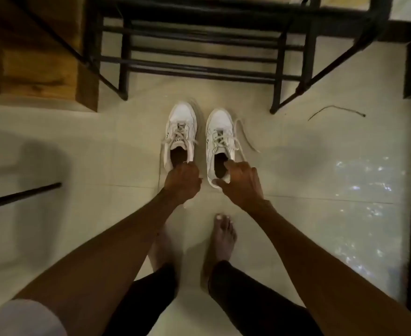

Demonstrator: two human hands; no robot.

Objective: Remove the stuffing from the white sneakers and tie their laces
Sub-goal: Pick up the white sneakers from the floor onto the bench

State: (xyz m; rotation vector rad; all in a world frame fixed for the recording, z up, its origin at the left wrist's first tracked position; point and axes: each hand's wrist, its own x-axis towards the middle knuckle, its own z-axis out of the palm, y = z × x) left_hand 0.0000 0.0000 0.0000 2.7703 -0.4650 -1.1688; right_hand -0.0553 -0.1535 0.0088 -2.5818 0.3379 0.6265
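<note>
Below, both hands grip heel collars; left hand [182,181] on left sneaker [180,134]; right hand [242,184] on right sneaker [220,141].

Black metal rack [199,57] standing on pale tiled floor [320,178] — wooden cabinet [39,57] sitting to its left, thin cord [335,110] lying loose at right.
</note>
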